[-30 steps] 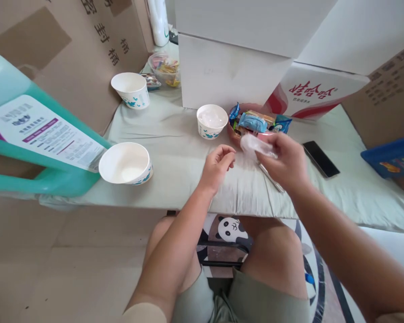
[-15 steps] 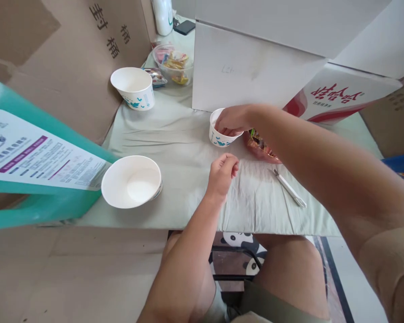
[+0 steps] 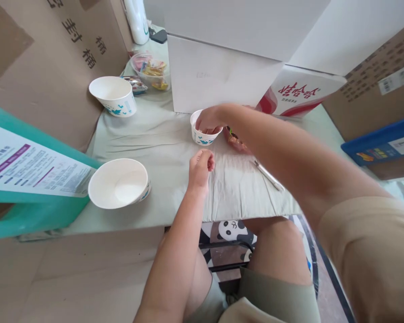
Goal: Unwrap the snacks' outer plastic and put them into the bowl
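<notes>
My right hand (image 3: 211, 119) reaches over the rim into a small white paper bowl (image 3: 204, 138) with a blue-green leaf print. Its fingertips are hidden inside, so what they touch does not show. Just in front of that bowl, my left hand (image 3: 201, 167) is closed in a loose fist above the cloth, with nothing seen in it. Partly behind my right forearm lies a reddish transparent container (image 3: 234, 142) with small colourful items. A slim white-and-silver tool (image 3: 270, 176), perhaps a cutter or tongs, rests on the cloth to the right.
Two larger white paper tubs stand at left, one near (image 3: 118, 184) and one far (image 3: 113, 95). Behind them is a clear bowl of wrapped snacks (image 3: 151, 72). A green jug (image 3: 54, 215), a white box (image 3: 218, 74), cartons and a blue package (image 3: 384, 143) surround the cloth-covered table (image 3: 168, 179).
The camera has turned rightward, so the scene sits further left and more of the blue package shows. My right hand stays in the small bowl; my left fist stays in front of it.
</notes>
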Motion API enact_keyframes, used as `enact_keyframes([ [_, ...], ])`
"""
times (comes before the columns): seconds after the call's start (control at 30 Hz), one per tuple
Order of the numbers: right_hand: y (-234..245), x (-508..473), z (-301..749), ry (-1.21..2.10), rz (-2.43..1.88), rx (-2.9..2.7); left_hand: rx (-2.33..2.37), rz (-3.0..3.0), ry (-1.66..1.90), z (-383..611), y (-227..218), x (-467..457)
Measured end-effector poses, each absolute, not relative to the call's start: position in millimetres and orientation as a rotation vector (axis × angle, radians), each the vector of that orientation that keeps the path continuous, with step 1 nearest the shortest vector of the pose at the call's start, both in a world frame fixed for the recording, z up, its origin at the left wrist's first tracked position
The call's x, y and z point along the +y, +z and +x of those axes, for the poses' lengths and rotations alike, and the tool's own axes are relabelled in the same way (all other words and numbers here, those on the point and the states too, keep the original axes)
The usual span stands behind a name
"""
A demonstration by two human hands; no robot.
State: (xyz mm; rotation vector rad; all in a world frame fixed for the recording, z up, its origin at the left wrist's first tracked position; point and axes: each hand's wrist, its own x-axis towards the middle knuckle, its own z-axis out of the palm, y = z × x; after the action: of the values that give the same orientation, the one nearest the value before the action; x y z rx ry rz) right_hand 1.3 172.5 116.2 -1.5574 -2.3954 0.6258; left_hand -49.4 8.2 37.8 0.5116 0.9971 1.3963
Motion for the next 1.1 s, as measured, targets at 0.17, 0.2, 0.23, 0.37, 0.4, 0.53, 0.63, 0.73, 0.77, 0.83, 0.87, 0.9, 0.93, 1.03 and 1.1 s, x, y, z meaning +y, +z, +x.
enact_keyframes([
  [0.17,155.2,93.1,82.3,0.531,-1.528,-2.142,1.002,0.531,1.417,-52.1,37.0,5.7],
  [0.2,150.0,73.5,105.8,0.443,-1.544,-2.024,1.004,0.529,1.417,-51.8,36.5,6.3],
  [0.23,140.2,54.5,129.6,0.39,-1.568,-1.897,1.005,0.526,1.416,-51.1,36.1,7.3],
  [0.37,79.0,3.2,203.5,0.329,-1.771,-1.565,0.994,0.549,1.417,-45.0,36.5,12.1],
  [0.4,64.5,-1.0,212.8,0.347,-1.794,-1.527,0.997,0.563,1.418,-42.8,37.0,13.3],
  [0.53,28.1,10.7,219.0,0.357,-1.8,-1.446,1.062,0.593,1.412,-33.9,37.8,17.5],
  [0.63,19.7,29.3,211.9,0.388,-1.741,-1.513,1.138,0.665,1.421,-31.5,33.5,20.4],
  [0.73,19.6,38.6,209.3,0.394,-1.76,-1.613,1.285,0.803,1.465,-40.6,22.9,22.8],
  [0.77,20.7,39.5,209.4,0.388,-1.782,-1.635,1.356,0.849,1.491,-46.5,18.3,23.7],
  [0.83,23.3,40.2,210.2,0.407,-1.792,-1.661,1.518,0.94,1.548,-60.1,9.1,26.8],
  [0.87,24.5,40.9,210.4,0.444,-1.771,-1.661,1.587,1.011,1.579,-66.8,5.2,29.3],
  [0.9,25.4,42.2,210.4,0.487,-1.743,-1.649,1.645,1.091,1.612,-72.9,2.3,32.7],
  [0.93,25.8,44.2,210.2,0.527,-1.715,-1.629,1.688,1.165,1.628,-77.9,0.7,37.2],
  [1.03,23.8,51.8,209.8,0.624,-1.625,-1.575,1.856,1.397,1.46,-85.6,4.4,57.8],
  [1.1,20.5,54.8,211.4,0.651,-1.577,-1.549,1.962,1.551,1.239,-84.5,12.1,75.3],
])
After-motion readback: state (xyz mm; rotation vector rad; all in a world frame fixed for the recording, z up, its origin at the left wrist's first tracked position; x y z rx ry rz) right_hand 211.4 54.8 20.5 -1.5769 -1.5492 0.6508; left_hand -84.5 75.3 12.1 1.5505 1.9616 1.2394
